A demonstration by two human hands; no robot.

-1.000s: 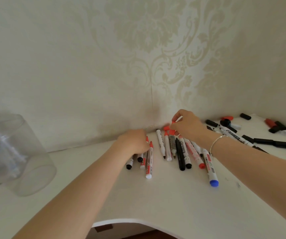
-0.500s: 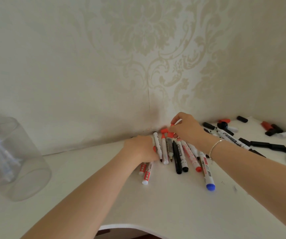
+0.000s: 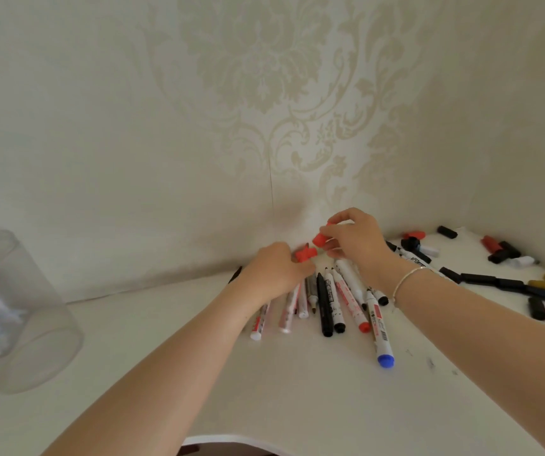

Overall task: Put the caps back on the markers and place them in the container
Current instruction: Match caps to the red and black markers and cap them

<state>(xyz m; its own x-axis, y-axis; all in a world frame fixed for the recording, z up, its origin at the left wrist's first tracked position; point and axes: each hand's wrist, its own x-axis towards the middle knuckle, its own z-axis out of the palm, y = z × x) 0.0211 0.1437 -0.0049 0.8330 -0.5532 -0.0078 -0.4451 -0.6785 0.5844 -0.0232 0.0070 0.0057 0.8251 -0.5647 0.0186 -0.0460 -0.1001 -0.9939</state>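
Seen from the head camera, a person is reaching both bare arms toward the far corner of a white bench (image 3: 297, 396), where it meets the patterned wallpaper (image 3: 264, 93). The right hand (image 3: 355, 240) is hanging just above the pile of markers (image 3: 330, 301) with its fingers curled, pinching a red cap (image 3: 319, 240) between thumb and fingertips. The left hand (image 3: 272, 269) is lying knuckles-up over the far ends of the leftmost markers, its fingers bent down around them, and a second red cap (image 3: 305, 254) is showing at its fingertips; whether the fingers are actually holding that cap cannot be told. The markers are fanning out from the corner toward the near edge, some black, some white with red print, and one blue-capped marker (image 3: 381, 337) is lying nearest the near edge. Loose black, red and tan caps (image 3: 508, 286) are lying scattered along the right edge of the bench, well apart from the pile. A clear plastic container (image 3: 11, 311) is standing at the left edge, with pale markers dimly showing inside it. A thin bracelet (image 3: 407, 281) is circling the right wrist.
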